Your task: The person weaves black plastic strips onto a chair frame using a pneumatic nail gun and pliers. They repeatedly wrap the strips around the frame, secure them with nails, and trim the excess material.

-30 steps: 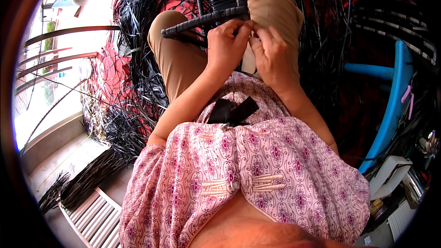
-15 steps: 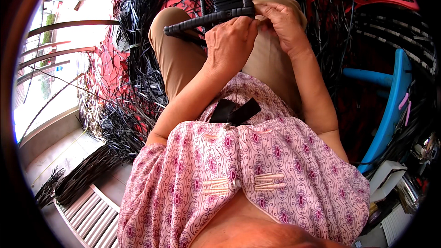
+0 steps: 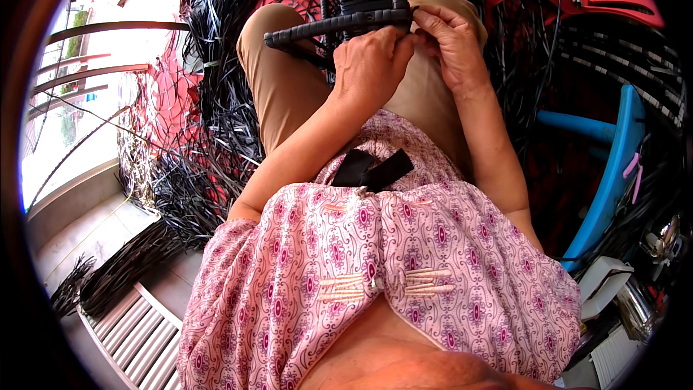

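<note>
8 o'clock: the pale tiled floor (image 3: 115, 227) beside me bore a white slatted rack (image 3: 137, 328), a dark bundle of strips (image 3: 133, 267) sprawled by its far end | 10 o'clock: loose black strips (image 3: 229, 101) lay heaped over a red surface (image 3: 167, 97) | 12 o'clock: a black strip-wrapped frame (image 3: 339, 25) crossed my knees (image 3: 271, 18); I couldn't tell how much they bore

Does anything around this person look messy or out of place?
Mostly the black strips: on the person's left they sprawl in a loose tangle, unlike the neater bundle below. That may just be working clutter. I see no clear damage on the black frame.
</note>
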Demonstrator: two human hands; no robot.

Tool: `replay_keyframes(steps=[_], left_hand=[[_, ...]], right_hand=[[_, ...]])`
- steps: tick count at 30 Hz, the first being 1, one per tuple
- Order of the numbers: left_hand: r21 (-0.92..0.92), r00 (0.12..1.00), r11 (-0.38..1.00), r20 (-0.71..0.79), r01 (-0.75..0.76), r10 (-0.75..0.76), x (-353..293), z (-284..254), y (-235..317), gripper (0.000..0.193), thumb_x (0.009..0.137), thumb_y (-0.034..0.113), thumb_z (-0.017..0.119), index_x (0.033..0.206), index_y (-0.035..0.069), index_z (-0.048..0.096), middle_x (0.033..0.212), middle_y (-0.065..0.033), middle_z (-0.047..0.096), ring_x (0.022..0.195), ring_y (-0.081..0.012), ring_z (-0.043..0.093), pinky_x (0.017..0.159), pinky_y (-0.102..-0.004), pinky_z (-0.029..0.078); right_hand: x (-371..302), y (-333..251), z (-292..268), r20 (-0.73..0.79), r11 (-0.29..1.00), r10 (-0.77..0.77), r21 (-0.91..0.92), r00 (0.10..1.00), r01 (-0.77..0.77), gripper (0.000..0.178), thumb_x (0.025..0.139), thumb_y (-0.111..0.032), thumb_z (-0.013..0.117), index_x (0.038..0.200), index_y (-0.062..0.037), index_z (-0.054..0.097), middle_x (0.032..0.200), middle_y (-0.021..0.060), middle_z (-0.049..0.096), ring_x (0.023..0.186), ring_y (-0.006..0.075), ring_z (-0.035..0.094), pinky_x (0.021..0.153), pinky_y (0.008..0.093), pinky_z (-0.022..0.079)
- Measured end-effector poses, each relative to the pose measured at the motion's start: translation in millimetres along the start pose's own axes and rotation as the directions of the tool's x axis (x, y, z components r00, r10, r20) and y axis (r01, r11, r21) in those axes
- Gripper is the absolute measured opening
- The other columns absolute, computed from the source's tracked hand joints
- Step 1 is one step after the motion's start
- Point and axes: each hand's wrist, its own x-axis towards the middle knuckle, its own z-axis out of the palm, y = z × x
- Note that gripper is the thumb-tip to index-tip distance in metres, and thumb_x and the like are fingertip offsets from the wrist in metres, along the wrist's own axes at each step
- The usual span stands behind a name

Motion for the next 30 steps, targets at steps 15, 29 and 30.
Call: replay_keyframes(steps=[15,29,30], left_hand=[[-0.031,1.0,0.999,0.028,-0.01,0.011,12,-31,15,0.024,0.091,0.03,0.068,0.087,0.007,0.074,0.07,-0.0135,0.069,0.065,-0.0327,0.069,0.061,-0.0422,0.052],[-0.475,0.988,0.867,0.033,0.147,-0.15,7,-39,16,0.023,0.093,0.021,0.073,0.092,-0.002,0.075,0.062,-0.0039,0.064,0.057,-0.0047,0.055,0.055,-0.0261,0.046],[-0.51,0.984,0.842,0.059,0.173,-0.166,5,-39,15,0.023,0.093,0.021,0.073,0.092,-0.002,0.075,0.062,-0.0026,0.063,0.058,-0.0038,0.054,0.055,-0.0254,0.045]], right_hand=[[10,-7,10,0.081,0.964,-0.263,0.056,0.961,0.259,0.01,0.098,-0.007,0.067,0.1,-0.0002,0.073,0.075,-0.0049,0.059,0.063,0.0023,0.047,0.056,0.0188,0.034],[14,-63,40,0.244,0.779,-0.422,-0.394,0.873,0.487,0.01,0.094,-0.01,0.074,0.091,-0.0009,0.074,0.083,-0.0022,0.068,0.074,0.0034,0.056,0.065,0.0213,0.046],[19,-72,42,0.295,0.72,-0.44,-0.449,0.848,0.529,0.012,0.097,-0.015,0.071,0.101,-0.0029,0.073,0.081,-0.0066,0.062,0.073,0.0014,0.051,0.066,0.0188,0.041]])
